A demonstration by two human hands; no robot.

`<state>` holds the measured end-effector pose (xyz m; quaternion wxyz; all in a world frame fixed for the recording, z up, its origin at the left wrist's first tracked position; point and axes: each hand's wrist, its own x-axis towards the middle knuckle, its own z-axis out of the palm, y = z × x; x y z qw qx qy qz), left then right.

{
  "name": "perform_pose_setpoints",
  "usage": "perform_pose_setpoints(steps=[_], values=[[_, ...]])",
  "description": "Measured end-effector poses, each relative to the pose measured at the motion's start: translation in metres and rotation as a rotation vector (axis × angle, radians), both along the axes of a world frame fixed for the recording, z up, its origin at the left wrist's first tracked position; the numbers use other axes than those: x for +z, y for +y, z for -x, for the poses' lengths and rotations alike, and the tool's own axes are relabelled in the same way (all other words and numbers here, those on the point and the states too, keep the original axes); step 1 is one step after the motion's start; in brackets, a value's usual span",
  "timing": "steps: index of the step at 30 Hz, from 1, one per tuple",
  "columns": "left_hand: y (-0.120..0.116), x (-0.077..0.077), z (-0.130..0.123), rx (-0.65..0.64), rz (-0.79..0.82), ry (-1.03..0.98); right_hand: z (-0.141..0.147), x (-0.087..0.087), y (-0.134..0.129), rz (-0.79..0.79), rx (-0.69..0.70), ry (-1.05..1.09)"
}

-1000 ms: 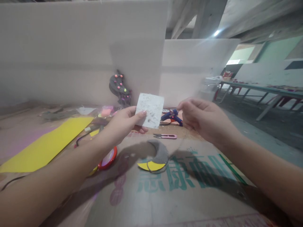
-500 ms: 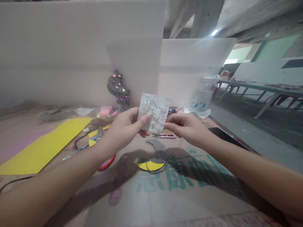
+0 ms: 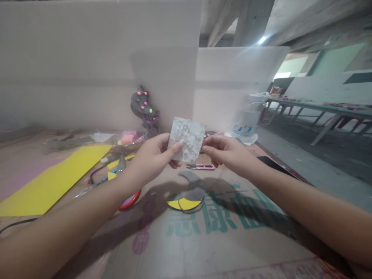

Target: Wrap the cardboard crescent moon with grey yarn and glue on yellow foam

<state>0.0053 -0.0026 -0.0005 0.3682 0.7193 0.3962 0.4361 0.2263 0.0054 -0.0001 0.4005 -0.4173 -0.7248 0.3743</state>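
Note:
A flat, whitish square packet (image 3: 187, 135) with a lumpy surface is held up over the table in front of me. My left hand (image 3: 158, 155) grips its left side, thumb across the front and fingers behind. At its right edge, my right hand (image 3: 223, 151) pinches with thumb and fingertips; the exact contact is partly hidden. Below the packet lie thread snips (image 3: 200, 167) with pink handles. Nearer to me on the table is a grey felt crescent (image 3: 194, 186), overlapping a yellow piece (image 3: 181, 204) with a loop of grey cord.
Left of my arm lies a yellow sheet (image 3: 58, 178). Red-handled scissors (image 3: 130, 201) are partly covered by my left forearm. A dark crescent ornament with coloured beads (image 3: 142, 106) leans at the back board. A clear bottle (image 3: 248, 116) stands back right, near a dark flat object (image 3: 279, 166).
The packet has shifted slightly down and its upper right part looks more bent. My right fingers have moved a little at its edge. The left grip stays the same.

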Motion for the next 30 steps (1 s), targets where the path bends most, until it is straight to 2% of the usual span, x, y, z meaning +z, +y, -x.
perform_pose_setpoints(steps=[3,7,11,14,17,20,24,27,30], values=[[-0.002,0.0,0.0,0.021,-0.033,0.049,0.003,0.003,-0.005,0.013,0.049,-0.088],[-0.004,0.002,0.0,0.045,-0.076,0.109,0.003,0.006,-0.008,-0.078,0.025,-0.121],[-0.006,0.003,-0.001,0.009,-0.084,0.113,0.001,0.006,-0.009,-0.178,0.002,-0.139],[-0.004,0.003,-0.001,-0.023,-0.041,0.075,-0.002,0.004,-0.006,-0.198,-0.015,-0.139],[0.001,0.001,0.001,-0.032,0.018,0.016,-0.006,0.002,0.0,-0.164,-0.018,-0.025],[0.008,-0.002,0.003,-0.02,0.07,-0.026,-0.009,0.002,0.005,-0.165,-0.004,0.207],[0.014,-0.005,0.005,-0.005,0.102,-0.008,-0.01,0.008,0.002,-0.125,0.088,0.473],[0.016,-0.006,0.006,-0.01,0.104,-0.01,-0.011,0.014,-0.002,-0.082,0.136,0.54],[0.017,-0.006,0.005,0.015,0.12,-0.017,-0.012,0.017,-0.004,-0.054,0.159,0.475]])
